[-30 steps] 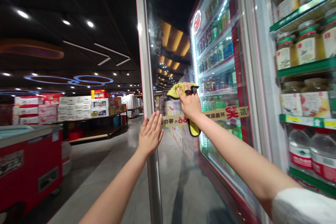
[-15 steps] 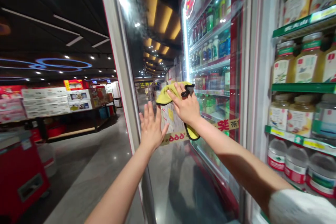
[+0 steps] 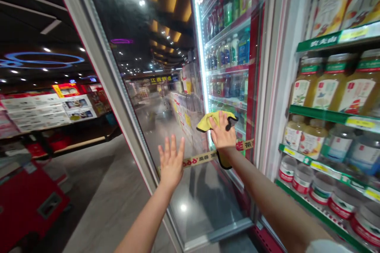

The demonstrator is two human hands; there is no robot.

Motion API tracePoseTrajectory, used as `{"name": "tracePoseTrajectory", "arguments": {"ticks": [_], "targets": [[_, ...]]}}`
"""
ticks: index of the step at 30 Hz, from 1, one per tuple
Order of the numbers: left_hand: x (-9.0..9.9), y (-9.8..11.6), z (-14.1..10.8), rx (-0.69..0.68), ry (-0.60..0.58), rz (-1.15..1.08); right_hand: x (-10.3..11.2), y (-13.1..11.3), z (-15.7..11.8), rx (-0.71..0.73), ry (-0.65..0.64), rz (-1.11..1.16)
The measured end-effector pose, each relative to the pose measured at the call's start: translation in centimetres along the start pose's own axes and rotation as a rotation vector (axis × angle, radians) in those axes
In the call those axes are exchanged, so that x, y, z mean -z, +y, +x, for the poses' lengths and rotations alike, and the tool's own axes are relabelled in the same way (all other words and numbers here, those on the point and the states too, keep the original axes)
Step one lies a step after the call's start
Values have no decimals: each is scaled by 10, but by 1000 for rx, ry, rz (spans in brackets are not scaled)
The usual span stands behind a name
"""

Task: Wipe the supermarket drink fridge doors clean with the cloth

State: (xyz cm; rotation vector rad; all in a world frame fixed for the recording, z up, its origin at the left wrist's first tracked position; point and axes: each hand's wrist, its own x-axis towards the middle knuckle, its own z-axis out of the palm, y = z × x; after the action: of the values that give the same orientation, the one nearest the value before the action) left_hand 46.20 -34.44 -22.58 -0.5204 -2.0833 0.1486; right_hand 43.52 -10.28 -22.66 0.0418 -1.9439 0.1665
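A glass door (image 3: 142, 126) with a metal frame (image 3: 102, 71) stands swung out at an angle. My left hand (image 3: 172, 164) lies spread at the glass near the frame, holding nothing. Higher and to its right, my right hand (image 3: 223, 136) presses a yellow cleaning cloth (image 3: 204, 121) with black edging to the pane. The fingers lie over the cloth, and part of it hangs below the wrist. A printed tape strip (image 3: 204, 157) crosses the glass just below both hands.
Cooler shelves (image 3: 332, 112) with bottled drinks (image 3: 326, 87) stand close on the right. Lit drink shelves (image 3: 228, 69) show in or through the glass. At left are a red cabinet (image 3: 26, 205) and stacked white boxes (image 3: 35, 110) on a display table; grey floor (image 3: 97, 189) lies between.
My right hand has moved right and slightly down across the glass with the cloth. My left hand is slightly lower in view. The view has shifted, showing more of the door's lower edge.
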Motion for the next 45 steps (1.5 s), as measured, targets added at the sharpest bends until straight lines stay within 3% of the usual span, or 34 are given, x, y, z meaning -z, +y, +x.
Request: {"name": "tracePoseTrajectory", "arguments": {"ticks": [3, 7, 9, 12, 14, 16, 18, 20, 22, 25, 29, 33, 36, 42, 45], "targets": [[7, 28, 29, -113, -113, -45, -2, 6, -16, -146, 32, -37], [4, 43, 58, -144, -231, -45, 0, 13, -17, 52, 22, 21], [0, 42, 63, -139, -280, -29, 2, 27, -4, 39, 40, 59], [-2, 39, 61, -118, -316, -19, 0, 49, 3, -222, 65, 82], [-2, 39, 58, -103, -322, -22, -5, 54, -11, -447, 60, 85], [-1, 41, 56, -91, -315, -33, -8, 51, -30, -556, 29, 99], [-1, 43, 54, -87, -295, -46, -7, 47, -40, -481, -43, 102], [-3, 43, 53, -88, -268, -56, -2, 51, -31, -336, -113, 66], [-5, 43, 52, -93, -249, -64, 6, 65, -10, -273, -128, 1], [-5, 41, 51, -98, -239, -63, 16, 99, 9, -301, -91, -75], [-4, 39, 49, -107, -229, -69, 17, 142, -30, -239, -144, -99], [-7, 37, 46, -98, -202, -84, 17, 163, -65, -152, -204, -86], [-10, 36, 43, -89, -211, -81, 26, 168, -40, -207, -142, -105], [-12, 36, 38, -75, -188, -88, 57, 168, 70, -260, -53, -154], [-12, 37, 37, -68, -171, -115, 59, 172, 88, -263, -48, -166]]}}
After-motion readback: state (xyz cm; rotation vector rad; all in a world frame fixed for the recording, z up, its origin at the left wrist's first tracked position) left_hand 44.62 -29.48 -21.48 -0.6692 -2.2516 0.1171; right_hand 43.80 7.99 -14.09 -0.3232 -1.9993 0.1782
